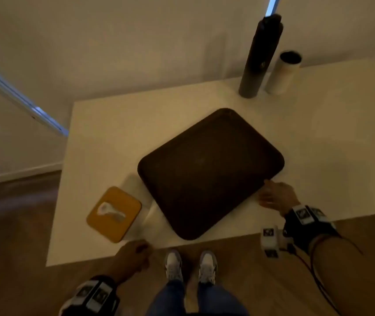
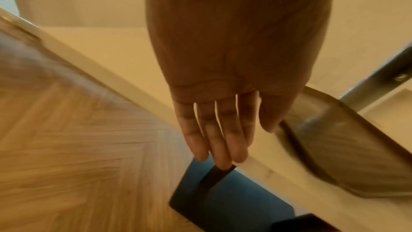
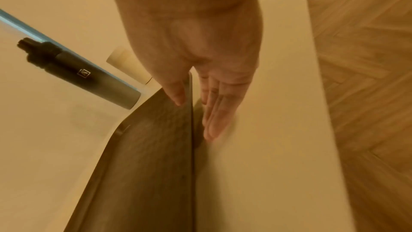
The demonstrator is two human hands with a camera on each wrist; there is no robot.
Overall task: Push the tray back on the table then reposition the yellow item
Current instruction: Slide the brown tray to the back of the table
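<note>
While the tray (image 1: 209,172) sat askew on the table (image 1: 104,124), turned so one rounded corner reached close to the near edge, the push looked only part done — it lay about mid-table, with bare tabletop between it and the two containers at the far side. The right hand (image 1: 275,196) was at the tray's near right rim; in the right wrist view its fingers (image 3: 214,112) lay straight along the outside of the rim and the thumb (image 3: 176,93) rested over the top of it, so the hand was flat and pressing, not curled round anything. Whether the thumb truly pinched the rim, I could not tell through the blur.

Left of the tray, just beside its near left edge, lay the yellow item (image 1: 114,214) — a flat square with rounded corners and a pale shape on it. It was near the table's near left corner and no hand touched it, so I judged that step not yet begun.

The left hand (image 1: 131,258) hung at the near table edge, fingers (image 2: 214,137) straight and relaxed, holding nothing. It was near the yellow item.

At the far side stood a tall dark bottle (image 1: 259,58) and, just right of it, a white cylinder with a dark top (image 1: 282,73), well apart from the tray.
</note>
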